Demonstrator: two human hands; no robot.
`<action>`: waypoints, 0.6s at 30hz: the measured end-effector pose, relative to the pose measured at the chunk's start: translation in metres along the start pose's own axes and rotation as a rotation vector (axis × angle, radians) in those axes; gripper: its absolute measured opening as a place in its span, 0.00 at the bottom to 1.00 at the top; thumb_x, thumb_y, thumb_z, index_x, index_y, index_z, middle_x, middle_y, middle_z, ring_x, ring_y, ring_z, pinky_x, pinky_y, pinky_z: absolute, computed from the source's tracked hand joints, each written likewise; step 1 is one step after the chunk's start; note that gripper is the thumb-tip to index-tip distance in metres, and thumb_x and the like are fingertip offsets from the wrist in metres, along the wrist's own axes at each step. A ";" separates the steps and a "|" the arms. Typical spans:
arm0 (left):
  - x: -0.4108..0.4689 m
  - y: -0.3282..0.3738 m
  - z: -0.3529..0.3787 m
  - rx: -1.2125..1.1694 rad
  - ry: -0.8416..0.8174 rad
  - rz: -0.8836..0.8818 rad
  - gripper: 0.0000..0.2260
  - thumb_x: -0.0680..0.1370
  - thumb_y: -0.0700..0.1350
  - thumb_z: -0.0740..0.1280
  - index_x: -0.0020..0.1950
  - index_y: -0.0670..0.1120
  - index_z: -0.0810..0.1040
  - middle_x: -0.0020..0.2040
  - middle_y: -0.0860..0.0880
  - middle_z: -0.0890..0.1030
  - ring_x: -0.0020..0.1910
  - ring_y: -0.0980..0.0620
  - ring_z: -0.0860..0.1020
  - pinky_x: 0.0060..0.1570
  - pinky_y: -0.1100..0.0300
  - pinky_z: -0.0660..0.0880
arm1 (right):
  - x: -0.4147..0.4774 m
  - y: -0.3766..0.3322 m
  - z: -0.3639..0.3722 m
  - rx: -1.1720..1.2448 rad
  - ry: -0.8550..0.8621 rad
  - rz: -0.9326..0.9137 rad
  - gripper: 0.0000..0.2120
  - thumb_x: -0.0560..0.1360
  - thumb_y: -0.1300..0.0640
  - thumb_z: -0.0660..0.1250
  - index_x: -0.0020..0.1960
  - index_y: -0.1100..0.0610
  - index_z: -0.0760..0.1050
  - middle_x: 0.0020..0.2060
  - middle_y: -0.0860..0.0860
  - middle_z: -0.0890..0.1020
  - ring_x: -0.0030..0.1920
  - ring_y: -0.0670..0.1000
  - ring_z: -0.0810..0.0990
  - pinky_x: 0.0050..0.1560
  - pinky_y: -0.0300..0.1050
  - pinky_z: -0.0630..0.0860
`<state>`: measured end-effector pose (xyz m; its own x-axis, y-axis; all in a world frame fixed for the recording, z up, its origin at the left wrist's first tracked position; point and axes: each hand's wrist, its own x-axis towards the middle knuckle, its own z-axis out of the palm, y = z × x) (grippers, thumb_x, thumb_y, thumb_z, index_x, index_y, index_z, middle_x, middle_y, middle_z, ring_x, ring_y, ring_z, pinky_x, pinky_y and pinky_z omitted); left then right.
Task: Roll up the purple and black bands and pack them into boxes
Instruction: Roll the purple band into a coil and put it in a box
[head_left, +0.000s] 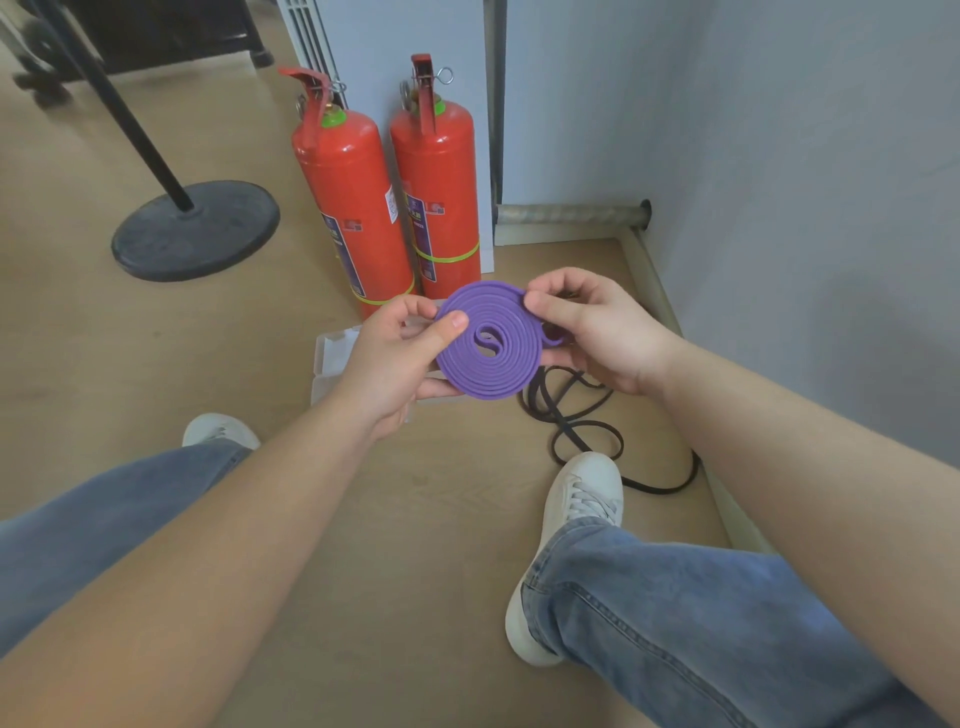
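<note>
Head view: I see the purple band (491, 345) wound into a flat coil, held in the air between both hands, above the floor (415, 519). The left hand (400, 358) pinches the coil's left edge, thumb on top, fingers beneath. The right hand (597, 332) pinches the right rim, where the last loop (not yet tucked) sticks out. I judge that if either pinch eases, the springy coil may unwind before reaching the clear box (332, 358) below. The black band (576, 415) lies loose by the shoe (571, 519) and could snag.
</note>
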<state>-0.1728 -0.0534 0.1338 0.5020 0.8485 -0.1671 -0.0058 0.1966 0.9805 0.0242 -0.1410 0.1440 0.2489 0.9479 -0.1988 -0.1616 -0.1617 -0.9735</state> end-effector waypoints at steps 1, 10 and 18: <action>0.000 0.000 0.000 -0.017 0.011 -0.004 0.08 0.79 0.43 0.71 0.47 0.48 0.72 0.50 0.45 0.85 0.45 0.45 0.86 0.35 0.50 0.82 | 0.001 0.001 0.001 0.043 0.030 -0.002 0.03 0.80 0.60 0.69 0.50 0.58 0.76 0.43 0.56 0.84 0.45 0.55 0.84 0.45 0.49 0.85; -0.001 -0.005 0.003 -0.221 0.047 -0.058 0.07 0.80 0.42 0.69 0.47 0.49 0.71 0.51 0.42 0.84 0.42 0.44 0.86 0.34 0.49 0.82 | 0.000 0.017 0.003 0.229 -0.013 0.025 0.15 0.83 0.58 0.64 0.67 0.63 0.78 0.56 0.61 0.85 0.55 0.61 0.85 0.58 0.54 0.83; 0.008 -0.011 0.003 -0.313 0.154 -0.100 0.08 0.79 0.45 0.71 0.50 0.48 0.71 0.56 0.40 0.85 0.49 0.41 0.86 0.37 0.48 0.83 | -0.004 0.017 0.030 -0.087 0.005 -0.104 0.18 0.85 0.56 0.61 0.75 0.52 0.71 0.63 0.53 0.83 0.59 0.55 0.85 0.51 0.58 0.85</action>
<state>-0.1655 -0.0502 0.1215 0.3778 0.8767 -0.2978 -0.2396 0.4032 0.8832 -0.0081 -0.1397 0.1313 0.2650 0.9594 -0.0965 -0.0508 -0.0860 -0.9950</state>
